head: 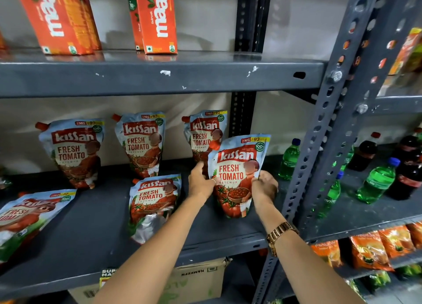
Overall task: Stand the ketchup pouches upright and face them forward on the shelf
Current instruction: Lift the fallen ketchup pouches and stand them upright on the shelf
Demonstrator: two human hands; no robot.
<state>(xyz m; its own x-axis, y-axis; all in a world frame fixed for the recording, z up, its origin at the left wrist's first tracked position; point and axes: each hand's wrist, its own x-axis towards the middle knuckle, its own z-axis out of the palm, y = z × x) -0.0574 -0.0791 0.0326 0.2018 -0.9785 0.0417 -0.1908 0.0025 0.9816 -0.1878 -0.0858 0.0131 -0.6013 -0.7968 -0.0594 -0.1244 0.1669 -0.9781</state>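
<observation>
Both my hands hold one red-and-blue ketchup pouch (237, 169) upright at the right end of the grey shelf (91, 230), label facing me. My left hand (201, 180) grips its left edge and my right hand (265, 187) its right edge. Three pouches stand upright along the back wall: left (73, 150), middle (141, 141) and right (203, 134), the last partly hidden behind the held pouch. One pouch (153, 203) leans back in the front middle. Another pouch (25, 219) lies tilted at the front left.
A perforated grey upright post (319, 144) bounds the shelf on the right. A green bottle (290, 160) stands just beside the held pouch. Dark and green bottles fill the neighbouring shelf. Orange cartons (157, 18) stand on the shelf above. A cardboard box (198, 278) sits below.
</observation>
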